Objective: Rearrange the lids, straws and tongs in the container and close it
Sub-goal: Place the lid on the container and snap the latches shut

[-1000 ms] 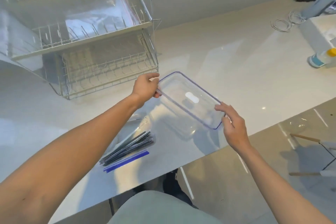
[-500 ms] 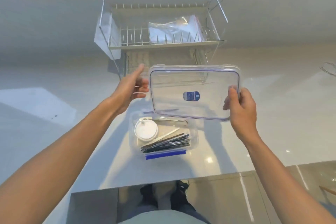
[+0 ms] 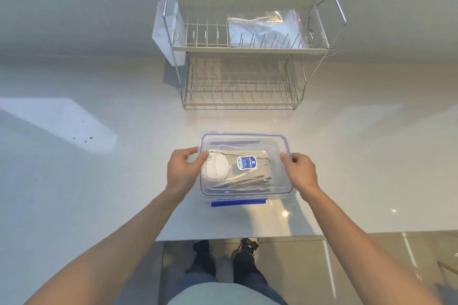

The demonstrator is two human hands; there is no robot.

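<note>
A clear rectangular container [image 3: 247, 199] with a blue front clip stands on the white counter near its front edge. Its clear cover [image 3: 270, 146], edged in blue and bearing a blue label, lies flat on top of it. My left hand [image 3: 183, 171] grips the cover's left end and my right hand [image 3: 301, 172] grips its right end. Through the cover I see white round lids [image 3: 215, 168] at the left, dark straws [image 3: 250, 184] along the front and metal tongs [image 3: 260, 156] in the middle.
A two-tier wire dish rack [image 3: 243, 99] stands behind the container against the wall, with a clear plastic bag [image 3: 265, 30] on its upper shelf. The counter's front edge [image 3: 238, 236] runs just below my forearms, with the tiled floor and my feet beyond it.
The cover was held up in the air above the open container. Both hands have brought it down onto the container, where it now lies flat.
</note>
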